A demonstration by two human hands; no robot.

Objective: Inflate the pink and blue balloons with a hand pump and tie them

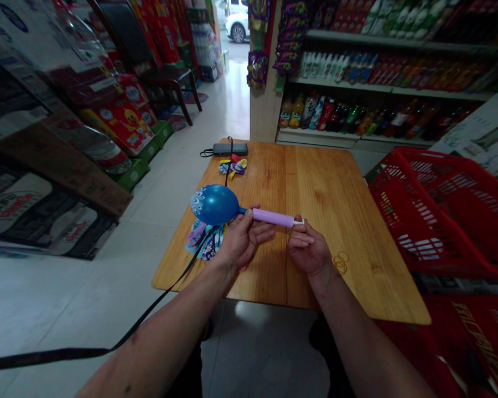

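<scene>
Partly inflated blue rubber balloon w/ white pattern [214, 204] sits on the tip of a slim lilac plastic hand pump [273, 218], held above the near-left part of the wooden table [327, 193]. Left hand [241, 239] pinches balloon neck at pump nozzle; right hand [308, 250] is closed round pump's rear end. Flat uninflated balloons [203, 239] lie just below the blue one, red wire basket [444, 204] to the right.

Single head cam, worn by person, looks fwd and down over wooden table [315, 193]. Close on both forearms, wide lens; shop shelves [382, 88] and aisle floor far behind. No 2nd view.
</scene>
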